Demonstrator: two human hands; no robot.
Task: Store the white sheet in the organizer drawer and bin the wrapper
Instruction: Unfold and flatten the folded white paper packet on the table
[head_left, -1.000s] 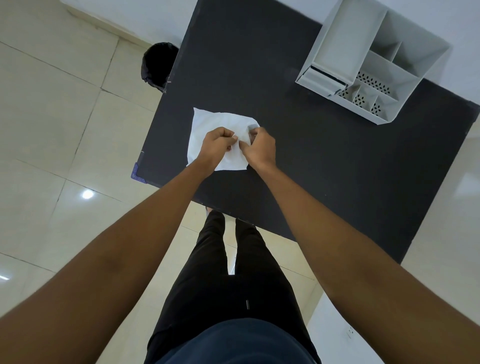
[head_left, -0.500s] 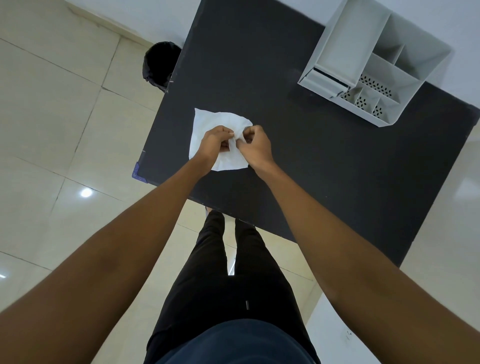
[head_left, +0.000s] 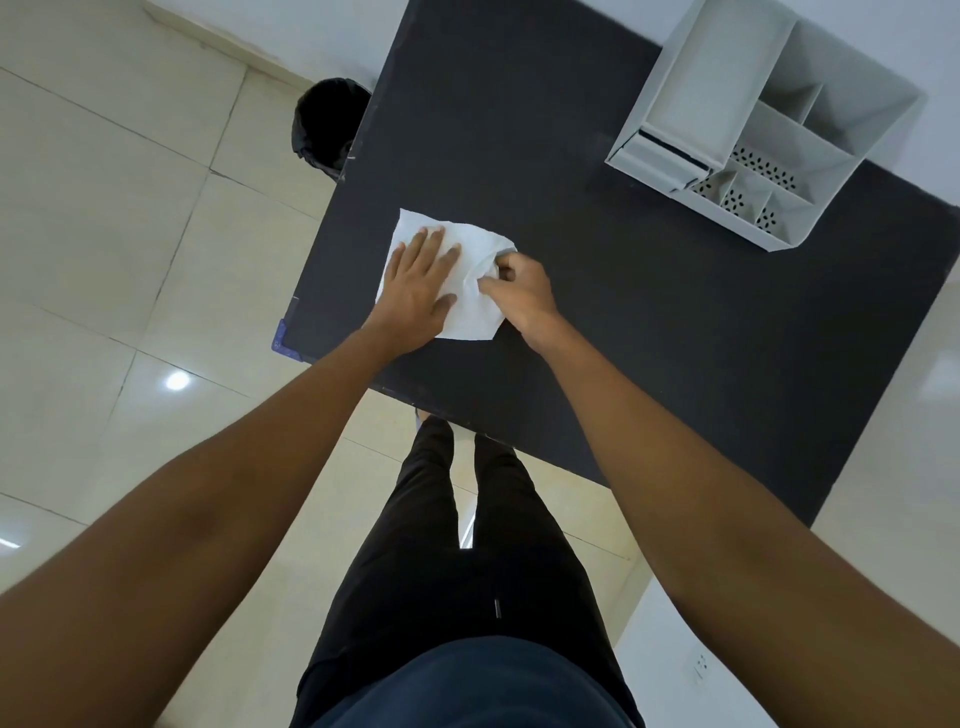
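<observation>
A white sheet in a thin wrapper (head_left: 475, 301) lies near the left front corner of the black table (head_left: 649, 322). My left hand (head_left: 421, 283) rests flat on its left half with the fingers spread. My right hand (head_left: 522, 291) pinches the crumpled right edge of the sheet between thumb and fingers. I cannot tell sheet from wrapper at that edge. The white organizer (head_left: 763, 119) stands at the far right of the table, its drawer (head_left: 662, 156) at the front left slightly pulled out.
A black bin (head_left: 324, 127) stands on the tiled floor beside the table's far left edge. My legs in black trousers are below the table's front edge. A white wall socket (head_left: 701, 665) shows at the lower right.
My left hand let go of the pinch at the middle of the sheet and now lies flat on its left half. My right hand keeps its grip on the right edge.
</observation>
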